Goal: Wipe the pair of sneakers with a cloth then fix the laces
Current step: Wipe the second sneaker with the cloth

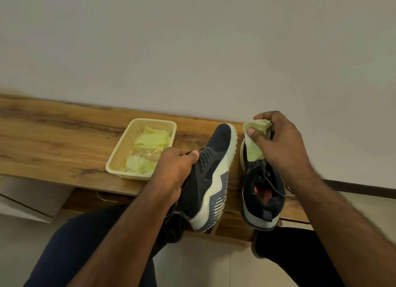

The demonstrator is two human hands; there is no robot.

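Two dark navy sneakers with white soles are on a wooden shelf (53,137). My left hand (173,171) grips the left sneaker (212,175) by its upper, tilting it onto its side so the sole edge faces right. The right sneaker (262,196) stands upright with its grey laces loose over the opening. My right hand (278,143) holds a pale green cloth (254,141) bunched between thumb and fingers, over the toe of the right sneaker.
A cream plastic basket (120,156) holding more pale green cloths (153,139) sits on the shelf left of the sneakers. A plain wall rises right behind the shelf. My knees in dark trousers are below the shelf edge, over a tiled floor.
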